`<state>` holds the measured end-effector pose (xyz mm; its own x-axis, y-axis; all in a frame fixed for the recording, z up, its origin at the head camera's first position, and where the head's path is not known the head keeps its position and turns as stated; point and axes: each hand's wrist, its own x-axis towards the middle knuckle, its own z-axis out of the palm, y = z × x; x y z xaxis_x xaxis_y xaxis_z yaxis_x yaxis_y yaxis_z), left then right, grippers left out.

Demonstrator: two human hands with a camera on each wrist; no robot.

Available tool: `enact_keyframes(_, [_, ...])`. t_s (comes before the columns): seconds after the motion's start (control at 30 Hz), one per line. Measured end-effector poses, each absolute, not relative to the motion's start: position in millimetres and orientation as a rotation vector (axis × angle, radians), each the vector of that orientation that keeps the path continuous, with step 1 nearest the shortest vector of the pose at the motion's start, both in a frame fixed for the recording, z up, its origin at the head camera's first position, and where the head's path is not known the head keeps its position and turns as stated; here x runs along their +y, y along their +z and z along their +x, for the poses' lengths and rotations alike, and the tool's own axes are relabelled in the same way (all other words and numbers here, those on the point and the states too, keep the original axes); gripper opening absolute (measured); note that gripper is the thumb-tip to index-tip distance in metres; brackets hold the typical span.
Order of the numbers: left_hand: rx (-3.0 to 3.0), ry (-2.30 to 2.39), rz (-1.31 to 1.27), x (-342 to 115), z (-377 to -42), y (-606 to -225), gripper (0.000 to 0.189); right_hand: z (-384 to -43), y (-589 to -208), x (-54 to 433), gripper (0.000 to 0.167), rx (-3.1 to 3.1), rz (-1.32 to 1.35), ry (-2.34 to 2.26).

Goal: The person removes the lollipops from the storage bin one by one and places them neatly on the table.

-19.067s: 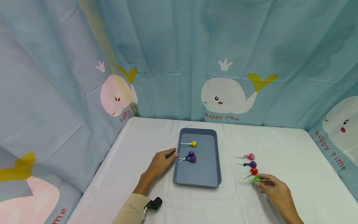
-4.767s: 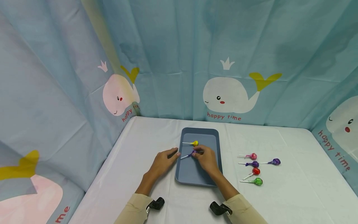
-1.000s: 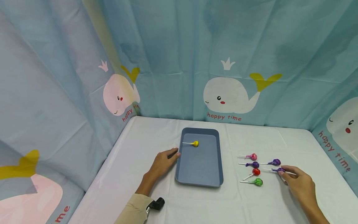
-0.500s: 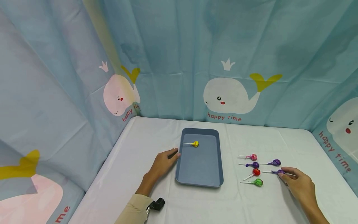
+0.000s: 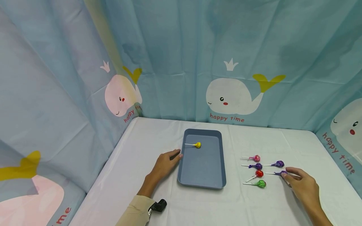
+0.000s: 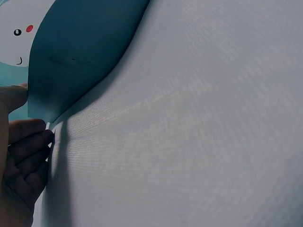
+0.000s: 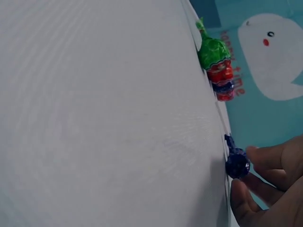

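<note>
My left hand (image 5: 164,164) rests at the left rim of the grey-blue tray (image 5: 202,185); in the left wrist view its thumb (image 6: 16,97) touches the tray's edge. Inside the tray lies a yellow lollipop (image 5: 198,145), its stick pointing left. On the right, my right hand (image 5: 304,185) has thumb and forefinger parted around the head of a purple lollipop (image 5: 278,173), which lies on the cloth. In the right wrist view the fingers stand on either side of that purple head (image 7: 237,165). Just behind it is another purple lollipop (image 5: 279,164).
Left of these, a column holds a pink lollipop (image 5: 256,158), a purple one (image 5: 258,166), a red one (image 5: 259,173) and a green one (image 5: 260,183). A white cloth (image 5: 234,207) covers the table. A whale-print curtain (image 5: 175,62) closes off the back and sides.
Both purple lollipops left the tray and now lie right of the column. The green one was set down there. Lately the right forefinger has lifted slightly from the purple head; the left hand stays put.
</note>
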<state>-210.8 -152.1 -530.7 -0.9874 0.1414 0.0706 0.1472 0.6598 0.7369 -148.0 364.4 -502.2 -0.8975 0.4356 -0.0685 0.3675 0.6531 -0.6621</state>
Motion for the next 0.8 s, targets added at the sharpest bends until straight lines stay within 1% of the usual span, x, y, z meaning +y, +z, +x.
enact_keyframes(0.2, [-2.848,-1.253,-0.261,-152,-211,-532,0.056,-149,-495,356,0.046,-2.722,-0.693,1.082])
enact_keyframes(0.47, [-2.836,-1.259,-0.252,-152,-211,-532,0.058,-152,-484,334,0.046,-2.664,-0.625,1.157])
enact_keyframes(0.8, [-2.842,-1.266,-0.24,-151,-211,-532,0.058,-152,-478,297,0.048,-2.607,-0.402,1.258])
